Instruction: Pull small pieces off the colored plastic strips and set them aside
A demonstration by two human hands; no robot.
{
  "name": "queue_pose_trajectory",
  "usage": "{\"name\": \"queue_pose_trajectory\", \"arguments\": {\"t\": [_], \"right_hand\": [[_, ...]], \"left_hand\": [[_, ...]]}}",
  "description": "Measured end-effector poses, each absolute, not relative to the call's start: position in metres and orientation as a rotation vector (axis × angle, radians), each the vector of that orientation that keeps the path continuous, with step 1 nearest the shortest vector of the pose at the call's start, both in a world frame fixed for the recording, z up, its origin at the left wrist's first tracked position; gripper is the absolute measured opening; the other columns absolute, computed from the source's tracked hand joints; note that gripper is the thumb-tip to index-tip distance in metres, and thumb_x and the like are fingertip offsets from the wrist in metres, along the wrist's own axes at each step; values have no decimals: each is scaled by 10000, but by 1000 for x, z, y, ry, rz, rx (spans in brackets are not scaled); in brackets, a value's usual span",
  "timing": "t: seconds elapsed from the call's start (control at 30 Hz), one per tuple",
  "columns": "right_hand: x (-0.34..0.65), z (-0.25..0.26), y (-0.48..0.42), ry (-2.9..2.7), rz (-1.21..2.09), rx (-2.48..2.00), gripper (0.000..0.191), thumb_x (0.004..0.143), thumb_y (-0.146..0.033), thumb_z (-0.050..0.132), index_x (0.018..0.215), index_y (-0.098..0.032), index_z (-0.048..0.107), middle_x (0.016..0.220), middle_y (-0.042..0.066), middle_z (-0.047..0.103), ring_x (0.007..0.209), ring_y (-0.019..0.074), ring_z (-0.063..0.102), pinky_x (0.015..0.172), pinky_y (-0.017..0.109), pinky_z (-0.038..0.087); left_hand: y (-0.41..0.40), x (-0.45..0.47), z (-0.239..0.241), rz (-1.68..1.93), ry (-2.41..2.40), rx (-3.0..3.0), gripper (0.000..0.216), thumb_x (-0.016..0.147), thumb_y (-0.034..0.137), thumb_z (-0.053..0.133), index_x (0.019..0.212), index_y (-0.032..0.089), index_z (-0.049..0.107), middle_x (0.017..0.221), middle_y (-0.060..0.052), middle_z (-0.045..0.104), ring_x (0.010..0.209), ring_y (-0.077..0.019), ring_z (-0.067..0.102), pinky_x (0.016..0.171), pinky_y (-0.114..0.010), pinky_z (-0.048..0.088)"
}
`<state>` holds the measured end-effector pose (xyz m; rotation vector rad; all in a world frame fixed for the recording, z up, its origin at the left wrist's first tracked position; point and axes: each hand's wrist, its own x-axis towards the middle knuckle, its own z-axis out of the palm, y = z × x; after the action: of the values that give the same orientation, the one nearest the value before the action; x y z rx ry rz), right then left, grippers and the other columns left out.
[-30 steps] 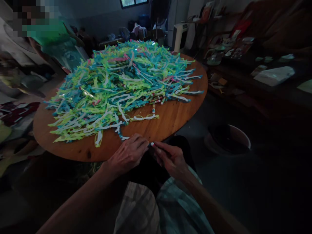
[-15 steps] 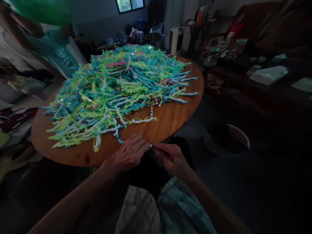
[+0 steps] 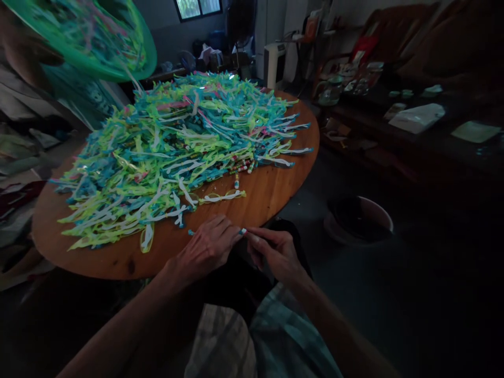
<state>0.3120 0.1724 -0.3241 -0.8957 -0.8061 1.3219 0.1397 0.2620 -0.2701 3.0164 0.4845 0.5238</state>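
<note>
Just past the table's near edge, my left hand is closed around a thin blue-ended strip, one tip poking out on its far left side. My right hand pinches at a small white-and-pink piece, its fingertips close to those of my left hand. Whether that piece and the strip are joined is hidden by my fingers. Beyond my hands lies a large heap of yellow, blue and pink plastic-wrapped strips with white middles. A yellow-ended strip lies apart from the heap, near striped bead-like sticks.
The round wooden table carries the heap. At upper left a co-worker tilts a green basin of similar strips over the heap's far left. A bucket stands on the floor at right, below a dark low table with jars and papers.
The co-worker's green basin has tipped toward the table, showing strips inside, some hanging from its rim. My view has shifted slightly; both hands stay together, with the pinched piece now showing more white.
</note>
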Motion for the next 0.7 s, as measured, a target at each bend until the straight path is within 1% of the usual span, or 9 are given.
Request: {"name": "queue_pose_trajectory", "arguments": {"t": [0.17, 0.3, 0.47, 0.6, 0.7], "right_hand": [[310, -328, 173, -700, 1425, -842, 285, 853, -397, 739, 981, -145, 778, 640, -13, 583, 405, 53, 456, 326, 172, 329], [310, -326, 171, -723, 1390, -880, 299, 846, -419, 738, 926, -134, 779, 636, -9, 578, 408, 53, 460, 326, 171, 342], [311, -326, 170, -780, 1293, -933, 349, 858, -434, 720, 1036, -140, 774, 633, -10, 580, 420, 58, 468, 341, 173, 363], [314, -329, 169, -816, 1311, -917, 353, 867, -448, 707, 1039, -148, 777, 629, -13, 577, 418, 58, 463, 341, 176, 363], [319, -329, 169, -854, 1316, -939, 351, 883, -452, 692, 1047, -153, 776, 641, -12, 581, 428, 58, 468, 352, 176, 367]], "left_hand": [[263, 137, -271, 416, 474, 2968, 158, 1002, 176, 455, 1044, 142, 604, 871, -51, 622, 843, -200, 531, 760, -357, 438], [263, 137, -270, 358, 471, 2992, 184, 978, 139, 461, 1083, 138, 612, 892, -55, 621, 860, -207, 533, 759, -366, 436], [263, 139, -264, 415, 463, 2996, 191, 966, 118, 470, 1058, 147, 635, 807, -38, 597, 784, -189, 515, 679, -331, 393], [263, 141, -261, 446, 421, 2921, 169, 961, 96, 481, 1024, 151, 627, 797, -25, 592, 767, -165, 517, 699, -310, 400], [264, 141, -261, 437, 393, 2891, 167, 954, 82, 484, 1022, 155, 617, 807, -25, 589, 776, -165, 513, 707, -303, 400]]}}
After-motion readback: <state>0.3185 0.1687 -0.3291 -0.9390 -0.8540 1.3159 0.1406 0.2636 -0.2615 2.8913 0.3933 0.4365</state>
